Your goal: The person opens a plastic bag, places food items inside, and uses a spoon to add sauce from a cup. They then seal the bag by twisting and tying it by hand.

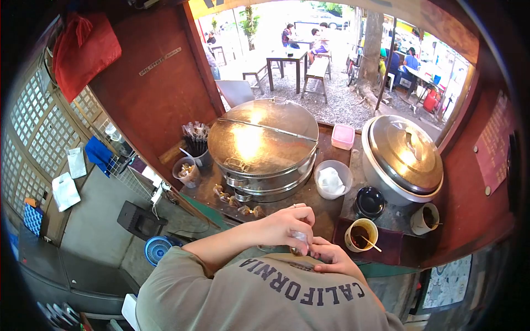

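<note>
Close to my chest, my left hand [290, 225] is closed with bent fingers around the top of a small clear plastic bag [298, 240] that has something brown at its bottom. My right hand [333, 256] meets it from the right, fingers pinched at the bag's lower side; part of the bag is hidden by my fingers. Similar small knotted bags [245, 210] with brown contents lie on the counter in front of the large round metal steamer [262, 138]. Right of my hands stands a tub of dark sauce [361, 235] with a light-handled spoon in it.
A big lidded pot [406, 157] occupies the right side. Near it are a black bowl [370, 202], another sauce container [425, 219], a tub with white plastic [333, 180] and a pink-lidded box [343, 136]. At left stand a cup [186, 172] and wrapped utensils [195, 138]. People sit outside.
</note>
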A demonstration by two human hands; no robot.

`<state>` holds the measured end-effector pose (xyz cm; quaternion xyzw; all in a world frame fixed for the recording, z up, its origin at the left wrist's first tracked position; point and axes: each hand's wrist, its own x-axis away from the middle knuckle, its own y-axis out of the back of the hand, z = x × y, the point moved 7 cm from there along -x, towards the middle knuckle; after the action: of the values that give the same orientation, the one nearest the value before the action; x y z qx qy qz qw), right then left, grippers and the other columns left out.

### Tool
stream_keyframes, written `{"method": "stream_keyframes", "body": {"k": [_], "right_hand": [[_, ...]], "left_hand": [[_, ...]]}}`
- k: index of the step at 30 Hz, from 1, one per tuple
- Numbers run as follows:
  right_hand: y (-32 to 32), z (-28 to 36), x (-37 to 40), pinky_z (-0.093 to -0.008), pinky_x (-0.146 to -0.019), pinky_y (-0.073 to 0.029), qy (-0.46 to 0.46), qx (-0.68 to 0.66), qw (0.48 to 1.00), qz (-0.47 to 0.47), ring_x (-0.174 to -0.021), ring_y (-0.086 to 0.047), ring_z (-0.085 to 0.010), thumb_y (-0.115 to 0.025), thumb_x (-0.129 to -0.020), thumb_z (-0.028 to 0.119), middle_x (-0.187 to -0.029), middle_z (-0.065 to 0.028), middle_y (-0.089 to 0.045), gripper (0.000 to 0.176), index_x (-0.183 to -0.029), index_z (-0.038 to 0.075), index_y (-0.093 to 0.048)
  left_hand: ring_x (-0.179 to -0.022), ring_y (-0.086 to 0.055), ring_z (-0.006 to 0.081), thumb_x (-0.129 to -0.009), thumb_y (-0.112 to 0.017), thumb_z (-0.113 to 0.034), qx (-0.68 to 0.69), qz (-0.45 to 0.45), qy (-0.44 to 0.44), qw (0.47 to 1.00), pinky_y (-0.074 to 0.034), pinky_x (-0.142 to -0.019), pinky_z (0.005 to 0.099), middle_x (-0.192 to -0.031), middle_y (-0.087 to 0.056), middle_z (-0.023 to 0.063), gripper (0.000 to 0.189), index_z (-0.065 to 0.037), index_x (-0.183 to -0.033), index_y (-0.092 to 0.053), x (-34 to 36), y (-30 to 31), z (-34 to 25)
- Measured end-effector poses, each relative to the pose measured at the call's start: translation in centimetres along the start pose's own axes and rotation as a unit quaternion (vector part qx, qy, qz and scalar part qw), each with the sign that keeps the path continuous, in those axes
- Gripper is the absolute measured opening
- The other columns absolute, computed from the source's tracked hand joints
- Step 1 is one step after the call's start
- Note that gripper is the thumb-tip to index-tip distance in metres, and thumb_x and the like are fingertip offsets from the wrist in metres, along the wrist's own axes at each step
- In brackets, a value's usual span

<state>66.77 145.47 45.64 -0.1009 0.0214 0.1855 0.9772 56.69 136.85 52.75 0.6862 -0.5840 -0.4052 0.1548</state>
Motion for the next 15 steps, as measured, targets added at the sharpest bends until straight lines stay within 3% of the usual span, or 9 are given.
{"method": "stream_keyframes", "body": {"k": [4,7,11,15], "right_hand": [[-0.3,-0.3,-0.4,-0.0293,-0.094,-0.034,0.003,0.018,0.999,0.045,-0.111,-0.041,-0.0177,-0.071,-0.084,0.022,-0.135,-0.01,-0.042,0.057,-0.133,-0.001,-0.052],[-0.5,-0.3,-0.5,-0.028,-0.091,-0.034,0.011,0.015,0.999,0.041,-0.103,-0.041,-0.0166,-0.07,-0.084,0.021,-0.136,-0.0096,-0.04,0.062,-0.137,-0.001,-0.047],[-0.2,-0.7,-0.8,-0.0274,-0.088,-0.035,0.055,0.0,0.998,0.023,-0.097,-0.04,-0.0156,-0.068,-0.084,0.019,-0.141,-0.0092,-0.033,0.068,-0.142,-0.002,-0.04],[-0.5,-0.5,-0.8,-0.0267,-0.084,-0.035,0.075,-0.061,0.995,0.013,-0.095,-0.041,-0.0151,-0.066,-0.085,0.026,-0.143,-0.0088,-0.03,0.071,-0.144,-0.002,-0.037]], "left_hand": [[-0.101,-0.048,0.0257,-0.07,-0.081,-0.029,-0.008,0.086,-0.002,0.996,-0.041,-0.084,0.0388,-0.101,-0.048,0.0035,0.027,-0.014,-0.084,-0.065,0.1,-0.2,-0.5],[-0.103,-0.047,0.0261,-0.072,-0.079,-0.031,-0.078,0.102,0.01,0.992,-0.04,-0.085,0.0394,-0.101,-0.047,0.0037,0.026,-0.014,-0.082,-0.063,0.2,-0.4,-0.4],[-0.102,-0.047,0.0253,-0.073,-0.078,-0.033,-0.122,0.037,0.025,0.992,-0.04,-0.085,0.04,-0.098,-0.046,0.0039,0.026,-0.014,-0.079,-0.061,0.5,0.3,-0.3],[-0.1,-0.048,0.0243,-0.074,-0.076,-0.033,-0.144,-0.021,0.03,0.989,-0.038,-0.084,0.039,-0.096,-0.045,0.0045,0.026,-0.013,-0.078,-0.06,0.9,0.7,-0.1]]}}
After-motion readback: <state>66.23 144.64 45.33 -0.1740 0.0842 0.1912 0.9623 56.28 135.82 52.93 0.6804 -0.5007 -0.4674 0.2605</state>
